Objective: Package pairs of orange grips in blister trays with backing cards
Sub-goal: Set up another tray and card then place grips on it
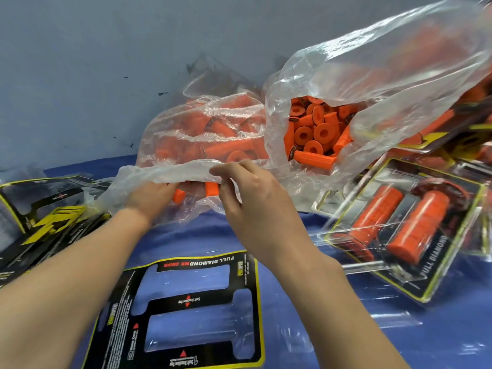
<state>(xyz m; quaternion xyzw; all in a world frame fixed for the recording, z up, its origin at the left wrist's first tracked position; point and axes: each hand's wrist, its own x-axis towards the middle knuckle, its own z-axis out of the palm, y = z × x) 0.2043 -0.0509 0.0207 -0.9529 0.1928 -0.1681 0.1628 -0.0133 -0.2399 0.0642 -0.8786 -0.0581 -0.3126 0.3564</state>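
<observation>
Two clear plastic bags hold several orange grips: a left bag (202, 134) and a larger right bag (372, 75) whose opening shows grip ends (316, 129). My left hand (149, 198) reaches inside the left bag's mouth and its fingers are hidden; an orange grip (177, 195) lies at them. My right hand (247, 193) pinches the bag's upper rim and lifts it. Another orange grip (211, 188) shows just under that rim. An empty blister tray on its black and yellow backing card (186, 310) lies in front of me.
A packed blister (399, 230) with two orange grips lies at the right, more packed ones behind it. A stack of black and yellow backing cards (45, 217) sits at the left. A blue cloth (399, 342) covers the table; a grey wall (106, 62) stands behind.
</observation>
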